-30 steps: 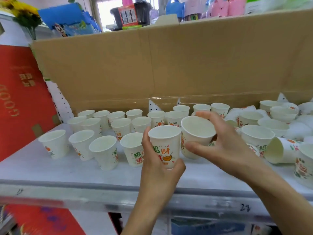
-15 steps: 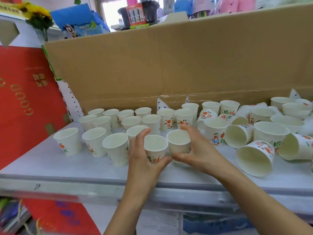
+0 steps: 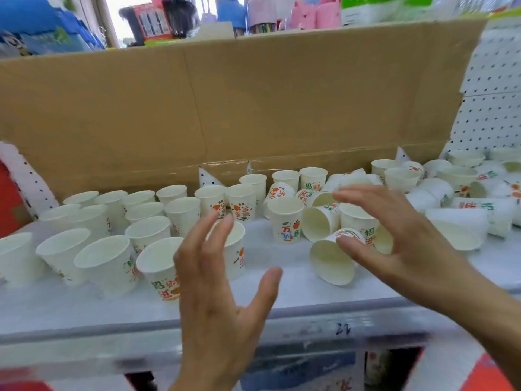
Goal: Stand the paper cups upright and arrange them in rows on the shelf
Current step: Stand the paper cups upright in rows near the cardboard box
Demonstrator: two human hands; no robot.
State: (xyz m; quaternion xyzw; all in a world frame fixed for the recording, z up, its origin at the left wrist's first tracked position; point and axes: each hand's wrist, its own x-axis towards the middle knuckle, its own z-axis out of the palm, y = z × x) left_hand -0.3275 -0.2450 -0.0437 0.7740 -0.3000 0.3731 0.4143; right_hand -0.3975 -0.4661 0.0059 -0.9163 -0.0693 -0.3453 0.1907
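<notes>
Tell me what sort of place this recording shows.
Probably a small shop: white pegboard backs the shelf, loose paper cups cover it, and packaged goods stand behind the cardboard.

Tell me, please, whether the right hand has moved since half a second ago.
Yes. The right hand moved rightward: it was left of the upright 万 cup and is now right of it, open over a tipped cup.

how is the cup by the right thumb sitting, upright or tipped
Tipped: the paper cup lies on its side, mouth facing the camera.
</notes>
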